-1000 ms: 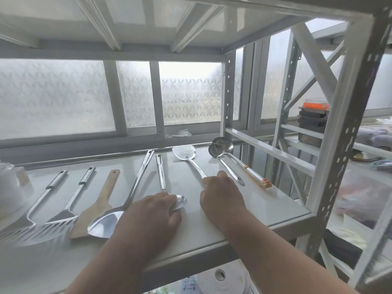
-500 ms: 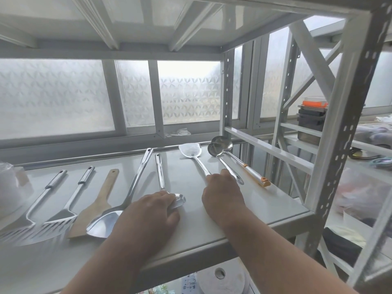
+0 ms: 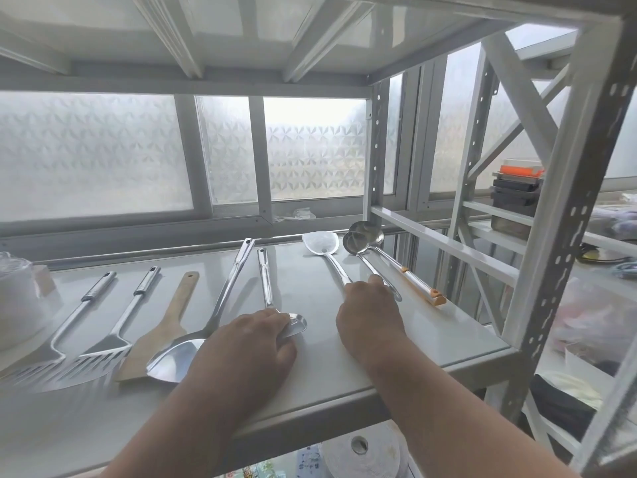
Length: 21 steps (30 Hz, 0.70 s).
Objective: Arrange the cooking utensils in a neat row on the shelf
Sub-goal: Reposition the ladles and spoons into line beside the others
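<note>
Cooking utensils on a white shelf (image 3: 431,326), viewed from above the hands. From 9 o'clock inward lie two slotted turners (image 3: 86,326), a wooden spatula (image 3: 162,329), a steel spatula (image 3: 206,326) and a spoon (image 3: 267,288), handles pointing to 12 o'clock. The left hand (image 3: 248,353) rests on the spoon's bowl. The right hand (image 3: 370,319) covers the handle end of a skimmer (image 3: 320,244); whether it grips cannot be told. Two ladles (image 3: 365,236) lie at 2 o'clock, overlapping. Step in hand: aligning the right-side pieces. Next, probably: straighten the skimmer, then separate the ladles.
</note>
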Tool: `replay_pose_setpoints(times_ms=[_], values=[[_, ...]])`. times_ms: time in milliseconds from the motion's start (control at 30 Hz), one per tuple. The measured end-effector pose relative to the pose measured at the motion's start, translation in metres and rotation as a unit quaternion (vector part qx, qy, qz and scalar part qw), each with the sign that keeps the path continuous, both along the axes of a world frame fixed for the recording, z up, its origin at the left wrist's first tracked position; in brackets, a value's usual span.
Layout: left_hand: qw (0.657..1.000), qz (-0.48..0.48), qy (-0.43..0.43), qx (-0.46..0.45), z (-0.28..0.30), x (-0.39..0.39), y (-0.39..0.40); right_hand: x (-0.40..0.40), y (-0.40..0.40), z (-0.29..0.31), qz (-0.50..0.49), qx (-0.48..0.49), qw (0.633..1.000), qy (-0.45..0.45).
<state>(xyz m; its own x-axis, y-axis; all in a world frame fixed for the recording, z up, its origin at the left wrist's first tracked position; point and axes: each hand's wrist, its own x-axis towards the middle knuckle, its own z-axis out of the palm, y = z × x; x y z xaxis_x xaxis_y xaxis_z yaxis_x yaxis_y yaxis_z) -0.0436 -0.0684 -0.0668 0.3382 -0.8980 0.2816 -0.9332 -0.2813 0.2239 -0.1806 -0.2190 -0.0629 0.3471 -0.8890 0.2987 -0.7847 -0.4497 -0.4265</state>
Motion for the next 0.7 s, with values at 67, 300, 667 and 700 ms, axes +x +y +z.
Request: replay_pose_setpoints(times_ms=[67, 300, 667, 700], values=[[1.000, -0.001, 0.001, -0.002, 0.0001, -0.0002, -0.0004, -0.0001, 0.0000, 0.0003, -0.004, 0.003, 1.000, -0.003], [1.000, 0.000, 0.003, -0.004, 0.0000, 0.0004, -0.0005, 0.0009, -0.0028, 0.0000, -0.013, 0.012, 1.000, 0.001], [1.000, 0.003, -0.006, 0.002, 0.0011, -0.0002, 0.0000, 0.0002, -0.0043, -0.0008, -0.028, 0.016, 0.999, 0.011], [1.000, 0.003, -0.006, 0.002, 0.0011, -0.0003, -0.0001, 0.0008, -0.0048, -0.0015, -0.030, 0.017, 0.999, 0.017]])
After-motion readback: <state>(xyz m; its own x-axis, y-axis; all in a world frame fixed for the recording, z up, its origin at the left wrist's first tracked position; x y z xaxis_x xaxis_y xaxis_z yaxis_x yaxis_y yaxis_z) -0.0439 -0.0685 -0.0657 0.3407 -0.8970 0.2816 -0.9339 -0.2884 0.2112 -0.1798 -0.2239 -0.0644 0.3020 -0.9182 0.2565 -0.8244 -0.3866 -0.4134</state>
